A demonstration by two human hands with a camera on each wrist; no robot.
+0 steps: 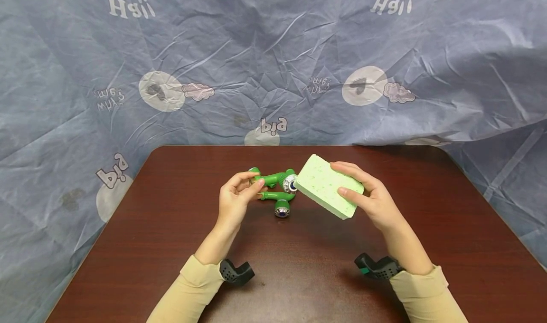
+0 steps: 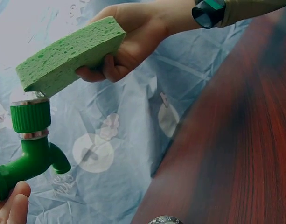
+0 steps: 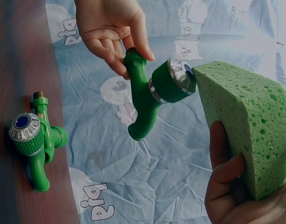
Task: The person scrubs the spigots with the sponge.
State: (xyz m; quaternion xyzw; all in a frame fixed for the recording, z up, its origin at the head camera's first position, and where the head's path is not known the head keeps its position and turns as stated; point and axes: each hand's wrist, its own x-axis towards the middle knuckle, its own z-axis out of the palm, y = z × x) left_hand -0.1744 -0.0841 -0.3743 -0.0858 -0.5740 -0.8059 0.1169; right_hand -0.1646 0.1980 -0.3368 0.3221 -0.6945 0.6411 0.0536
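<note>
My left hand (image 1: 236, 195) pinches a green tap (image 3: 142, 95) by its threaded inlet end, holding it above the table. The tap's knob (image 2: 31, 116) has a silver cap with a blue centre. My right hand (image 1: 378, 202) grips a light green, porous sponge (image 1: 326, 185), thumb on one face and fingers round the other. In both wrist views one corner of the sponge (image 3: 245, 116) meets the silver cap. Beyond the hands, another green tap (image 1: 278, 196) with a silver-topped knob lies on the table; some green parts around it are partly hidden in the head view.
The dark red-brown wooden table (image 1: 171, 247) has rounded far corners. Behind it hangs a wrinkled blue-grey printed cloth (image 1: 273, 66). Black wrist cameras are strapped at both cuffs, below the hands.
</note>
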